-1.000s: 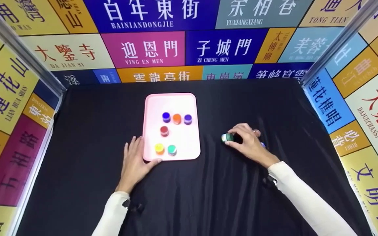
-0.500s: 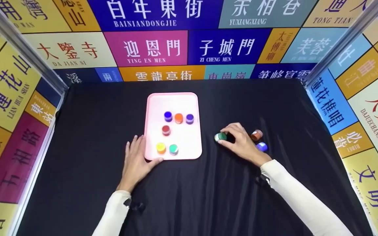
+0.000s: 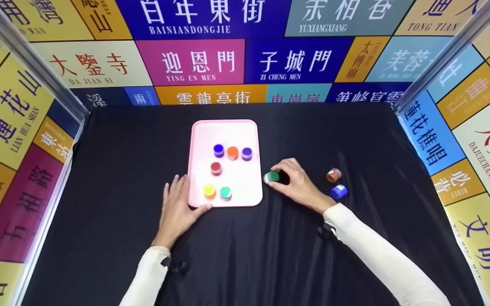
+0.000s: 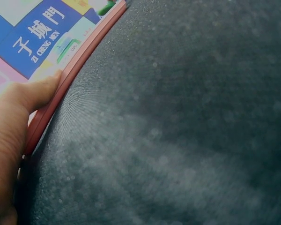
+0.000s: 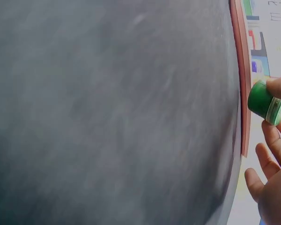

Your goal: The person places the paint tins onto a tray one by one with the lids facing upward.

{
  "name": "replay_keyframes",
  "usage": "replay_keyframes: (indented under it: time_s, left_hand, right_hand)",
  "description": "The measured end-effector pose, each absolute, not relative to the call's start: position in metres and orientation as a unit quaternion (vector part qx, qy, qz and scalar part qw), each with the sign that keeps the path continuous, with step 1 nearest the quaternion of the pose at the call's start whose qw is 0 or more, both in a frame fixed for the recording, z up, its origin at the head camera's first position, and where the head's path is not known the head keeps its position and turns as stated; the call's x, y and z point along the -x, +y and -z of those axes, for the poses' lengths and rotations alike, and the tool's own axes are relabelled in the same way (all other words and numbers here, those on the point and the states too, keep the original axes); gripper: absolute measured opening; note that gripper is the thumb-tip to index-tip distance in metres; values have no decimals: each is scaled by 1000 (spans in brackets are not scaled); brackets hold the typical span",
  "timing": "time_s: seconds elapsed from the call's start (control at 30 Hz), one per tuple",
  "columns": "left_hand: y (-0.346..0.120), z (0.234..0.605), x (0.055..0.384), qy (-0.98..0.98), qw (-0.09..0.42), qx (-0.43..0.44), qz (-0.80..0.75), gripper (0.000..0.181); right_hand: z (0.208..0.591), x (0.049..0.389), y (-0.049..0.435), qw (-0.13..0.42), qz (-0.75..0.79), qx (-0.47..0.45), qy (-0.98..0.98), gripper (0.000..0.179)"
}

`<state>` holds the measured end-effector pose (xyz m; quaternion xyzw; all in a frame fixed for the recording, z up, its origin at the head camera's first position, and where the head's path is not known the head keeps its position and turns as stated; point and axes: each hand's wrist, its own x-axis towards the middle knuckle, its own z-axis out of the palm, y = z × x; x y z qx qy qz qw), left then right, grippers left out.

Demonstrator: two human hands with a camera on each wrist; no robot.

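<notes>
The pink tray (image 3: 223, 131) looks like smooth plastic with a faint gloss. The green jar (image 5: 260, 100) appears smooth and shiny, also plastic. The black cloth (image 3: 121, 178) is matt and creased. The corner post (image 3: 442, 55) seems smooth metal; the pale sleeve (image 3: 370, 242), matt fabric.

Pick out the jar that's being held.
The dark green jar, pinched in the right hand. Six other jars sit on the pink tray; a brown jar and a blue jar lie on the black cloth.
</notes>
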<state>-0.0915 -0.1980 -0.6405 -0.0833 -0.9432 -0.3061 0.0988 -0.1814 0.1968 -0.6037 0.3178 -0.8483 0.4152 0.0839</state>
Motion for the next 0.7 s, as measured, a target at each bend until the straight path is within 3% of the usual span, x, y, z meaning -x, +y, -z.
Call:
replay_keyframes:
  time_s: [0.7]
  left_hand:
    - [-198, 642, 91, -942, 105, 88, 307, 115]
  right_hand:
    - [606, 193, 145, 78, -394, -351, -846, 37]
